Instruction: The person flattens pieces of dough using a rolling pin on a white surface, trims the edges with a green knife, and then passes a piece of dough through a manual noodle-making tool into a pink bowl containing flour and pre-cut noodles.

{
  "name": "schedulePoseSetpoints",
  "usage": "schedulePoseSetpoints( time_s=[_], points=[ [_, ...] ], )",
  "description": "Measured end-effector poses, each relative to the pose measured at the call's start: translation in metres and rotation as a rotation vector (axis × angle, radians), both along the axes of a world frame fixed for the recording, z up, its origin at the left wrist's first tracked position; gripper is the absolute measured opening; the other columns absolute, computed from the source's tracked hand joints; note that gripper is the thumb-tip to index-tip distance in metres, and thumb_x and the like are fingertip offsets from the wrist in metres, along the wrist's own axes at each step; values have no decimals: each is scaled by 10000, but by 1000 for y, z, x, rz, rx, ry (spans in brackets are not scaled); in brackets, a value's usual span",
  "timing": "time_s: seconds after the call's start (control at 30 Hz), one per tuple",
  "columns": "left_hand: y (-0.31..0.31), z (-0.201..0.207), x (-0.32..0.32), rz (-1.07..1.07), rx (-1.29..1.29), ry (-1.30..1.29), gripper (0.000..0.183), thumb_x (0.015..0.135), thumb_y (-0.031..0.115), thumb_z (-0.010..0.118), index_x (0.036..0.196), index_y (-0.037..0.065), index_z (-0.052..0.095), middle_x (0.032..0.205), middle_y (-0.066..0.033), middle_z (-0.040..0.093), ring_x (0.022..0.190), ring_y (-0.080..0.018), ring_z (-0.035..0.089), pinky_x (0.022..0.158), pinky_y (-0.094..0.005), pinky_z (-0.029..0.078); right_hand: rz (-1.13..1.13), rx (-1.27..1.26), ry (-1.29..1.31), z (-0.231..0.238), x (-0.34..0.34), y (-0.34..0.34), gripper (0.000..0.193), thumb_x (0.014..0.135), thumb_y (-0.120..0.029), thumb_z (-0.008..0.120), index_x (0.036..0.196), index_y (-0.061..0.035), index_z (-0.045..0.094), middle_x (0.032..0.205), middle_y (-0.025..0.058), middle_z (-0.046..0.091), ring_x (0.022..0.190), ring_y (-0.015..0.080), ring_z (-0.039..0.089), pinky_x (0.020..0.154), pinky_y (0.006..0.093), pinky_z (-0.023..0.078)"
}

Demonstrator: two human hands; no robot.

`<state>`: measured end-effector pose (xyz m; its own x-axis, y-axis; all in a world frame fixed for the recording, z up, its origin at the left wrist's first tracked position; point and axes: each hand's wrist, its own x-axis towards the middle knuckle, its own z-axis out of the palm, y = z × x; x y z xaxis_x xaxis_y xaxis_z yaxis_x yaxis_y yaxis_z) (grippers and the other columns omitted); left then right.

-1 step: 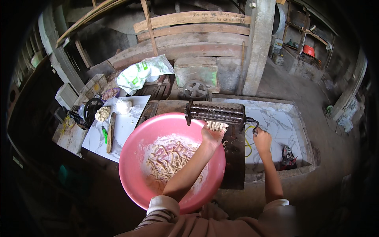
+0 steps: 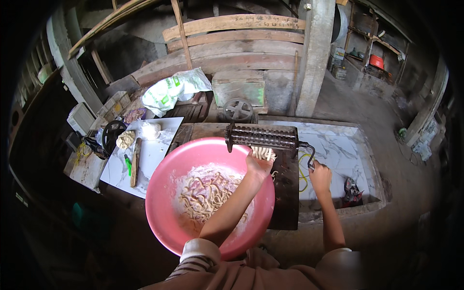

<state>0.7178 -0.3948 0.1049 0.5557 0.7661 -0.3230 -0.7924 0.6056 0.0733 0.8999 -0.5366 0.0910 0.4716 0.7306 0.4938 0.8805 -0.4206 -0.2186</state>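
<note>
My left hand (image 2: 260, 166) is cupped just below a dark ridged roller machine (image 2: 263, 137), its thumb up and its other fingers partly hidden. Pale dough strips (image 2: 263, 153) hang from the roller into that hand. On the right, my right hand (image 2: 321, 176) is closed round the end of the machine's crank handle (image 2: 310, 155). Beneath my left forearm stands a large pink basin (image 2: 162, 205), tilted a little toward me. Inside it lie cut dough strips (image 2: 208, 195) in loose white flour.
Left of the basin, a white marbled board (image 2: 113, 166) carries a dough lump (image 2: 125, 139), a bagged white lump (image 2: 150, 130), a wooden stick (image 2: 136, 164) and a green-handled tool (image 2: 128, 164). A white sack (image 2: 176, 89) lies behind. A marbled basin (image 2: 338, 145) is sunk at right.
The crank end and my right hand have shifted slightly down and left. My left hand stays below the roller, where the dough strips show a little more clearly.
</note>
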Motion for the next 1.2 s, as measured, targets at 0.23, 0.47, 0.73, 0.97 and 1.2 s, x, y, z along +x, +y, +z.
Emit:
schedulePoseSetpoints(
  time_s=[0.23,0.47,0.73,0.97,1.2],
  points=[
    [-3,-3,3,23,-57,63,265,938,187,301,866,22,494,743,-100,521,636,-204,509,599,-319,508,58,94,13,12,-19,-48,141,701,-87,662,762,-34,547,665,133,598,634,329,605,583,439,475],
    [-24,10,-7,17,-30,193,259,930,181,334,804,35,507,716,-86,523,633,-193,520,609,-316,523,44,75,42,26,-31,-66,175,683,-72,681,782,-21,545,725,140,604,688,330,607,621,430,479],
    [-35,2,-42,-86,88,210,337,911,230,385,591,152,459,519,1,460,487,-166,490,493,-271,447,14,337,54,131,-68,-98,140,662,16,657,720,20,530,747,144,568,701,341,576,635,444,438],
    [-40,6,-77,-219,120,270,354,962,337,311,753,117,494,632,-46,523,525,-196,515,514,-299,465,-76,319,-241,177,-52,-67,195,686,38,624,827,-31,508,809,107,549,832,314,523,706,425,416],
    [-37,37,-171,-588,409,514,298,871,408,508,880,111,526,699,-30,554,584,-164,547,522,-302,487,-319,85,-178,131,-107,-78,354,728,-33,652,1053,-78,521,1065,90,516,1072,284,445,859,562,334]
  ],
)
